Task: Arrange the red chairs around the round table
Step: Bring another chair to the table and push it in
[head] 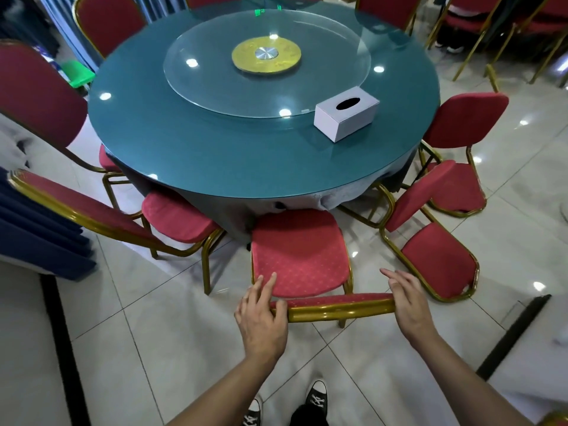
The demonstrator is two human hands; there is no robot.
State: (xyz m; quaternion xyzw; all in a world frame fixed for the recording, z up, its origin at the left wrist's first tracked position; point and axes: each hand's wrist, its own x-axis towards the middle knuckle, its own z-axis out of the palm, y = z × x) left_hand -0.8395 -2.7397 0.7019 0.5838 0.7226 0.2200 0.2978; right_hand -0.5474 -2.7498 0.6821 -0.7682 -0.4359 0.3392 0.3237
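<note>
Red chair (299, 256) sits between both hands, left hand (261, 321) and right hand (407, 305) resting loose-fingered on its backrest ends, steering it squarely toward the table (215, 155).

red chairs (299, 252) with gold frames ring the round teal counter (215, 142), nearest one's seat tucked just under the edge, right one (436, 241) angled off
</note>
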